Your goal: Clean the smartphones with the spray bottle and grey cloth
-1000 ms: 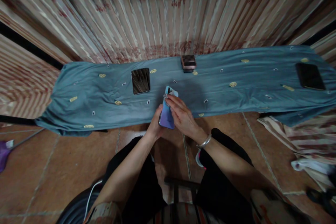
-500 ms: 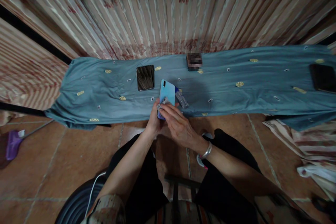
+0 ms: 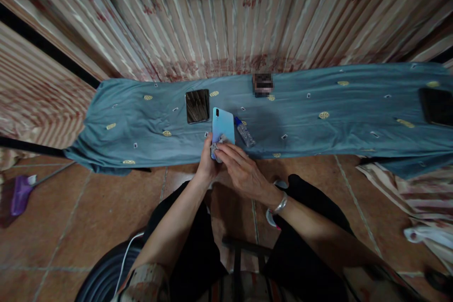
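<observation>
A light-blue phone [image 3: 223, 122] is held back side up over the near edge of the cloth-covered surface, its camera bump at the top left. My left hand [image 3: 208, 163] grips its lower left side, thumb along the edge. Pressed against the lower part of the phone's back is a small grey cloth [image 3: 220, 141], pinched under the fingers of my right hand [image 3: 242, 170]. Most of that cloth is hidden by the fingers. Just right of the phone lies a small clear bottle [image 3: 245, 132] with a blue cap.
A dark tablet-like device [image 3: 197, 106] lies left of the phone. Behind stands a small blurred box [image 3: 262, 85]. Another dark flat device [image 3: 437, 105] is at the far right. The teal cloth [image 3: 170, 146] covers the surface; a striped curtain [image 3: 226, 19] hangs behind it.
The phone has shifted slightly left, uncovering the bottle's blue cap. My right fingers have moved a little on the phone's back, with the grey cloth still beneath them.
</observation>
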A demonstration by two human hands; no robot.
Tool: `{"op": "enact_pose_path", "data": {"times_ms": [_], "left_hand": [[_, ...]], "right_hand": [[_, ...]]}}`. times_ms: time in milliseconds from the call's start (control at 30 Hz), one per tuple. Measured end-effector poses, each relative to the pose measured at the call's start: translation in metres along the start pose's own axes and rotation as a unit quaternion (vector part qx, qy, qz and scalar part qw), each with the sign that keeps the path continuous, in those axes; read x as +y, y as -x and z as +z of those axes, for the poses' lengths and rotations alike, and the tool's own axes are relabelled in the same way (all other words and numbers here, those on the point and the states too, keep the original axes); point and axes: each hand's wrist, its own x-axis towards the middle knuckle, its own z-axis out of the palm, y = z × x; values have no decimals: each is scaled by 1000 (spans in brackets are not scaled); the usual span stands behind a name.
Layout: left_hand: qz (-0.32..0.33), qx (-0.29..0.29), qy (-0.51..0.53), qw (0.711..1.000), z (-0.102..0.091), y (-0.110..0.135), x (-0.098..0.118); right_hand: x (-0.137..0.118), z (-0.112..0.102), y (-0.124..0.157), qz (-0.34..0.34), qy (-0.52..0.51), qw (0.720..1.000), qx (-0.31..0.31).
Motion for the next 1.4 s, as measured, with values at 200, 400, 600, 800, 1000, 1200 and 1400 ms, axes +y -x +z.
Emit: {"op": "enact_pose_path", "data": {"times_ms": [200, 400, 600, 800, 1000, 1200, 1400], "left_hand": [[36, 19, 30, 999, 5, 4, 0], [61, 4, 25, 998, 9, 6, -6], [55, -15, 17, 998, 13, 11, -11], [28, -30, -12, 999, 16, 16, -14], [33, -51, -46, 997, 13, 17, -22], [55, -40, -63, 996, 13, 19, -25], [60, -32, -37, 997, 17, 23, -19]], "right_hand": [[9, 1, 1, 29, -1, 1000, 7], [22, -3, -1, 84, -13, 996, 4], [35, -8, -6, 115, 2, 993, 22], [51, -10, -12, 138, 23, 989, 48], [66, -9, -13, 158, 22, 985, 71], [72, -9, -13, 152, 16, 986, 71], [70, -12, -17, 144, 12, 987, 70]]}}
